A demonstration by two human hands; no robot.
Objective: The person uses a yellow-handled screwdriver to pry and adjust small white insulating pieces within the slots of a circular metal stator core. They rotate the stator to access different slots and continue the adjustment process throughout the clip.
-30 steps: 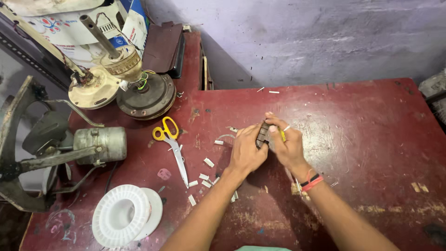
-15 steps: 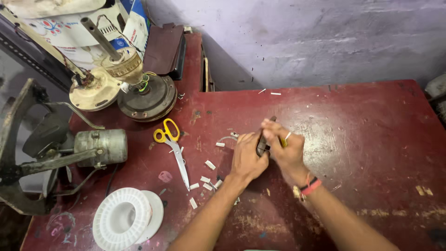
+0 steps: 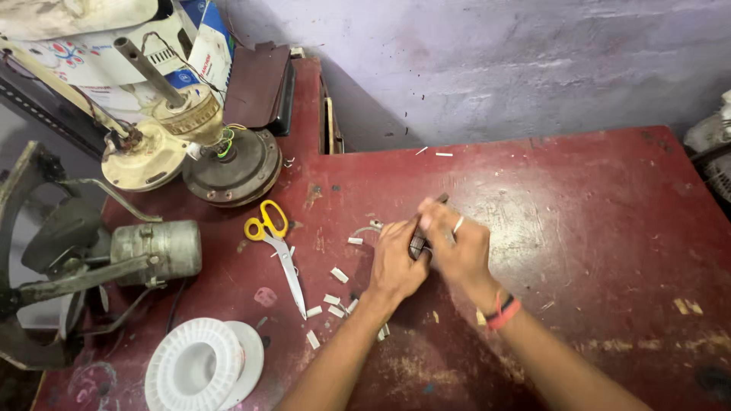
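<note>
Both hands closed on small dark part (image 3: 418,242): L hand (image 3: 396,262), R hand (image 3: 457,251); scissors (image 3: 280,247) nearby.

Worn dark-red table (image 3: 579,221), surface scratched and paint-chipped. On it: yellow-handled scissors (image 3: 278,247), blades pointing toward the near edge; scattered short white sleeve cuttings (image 3: 335,293) beside the scissors; empty white plastic spool (image 3: 199,367) at the near left corner; grey cylindrical motor (image 3: 156,251) at the left edge; round fan motor with upright shaft (image 3: 225,160) at the far left.
</note>
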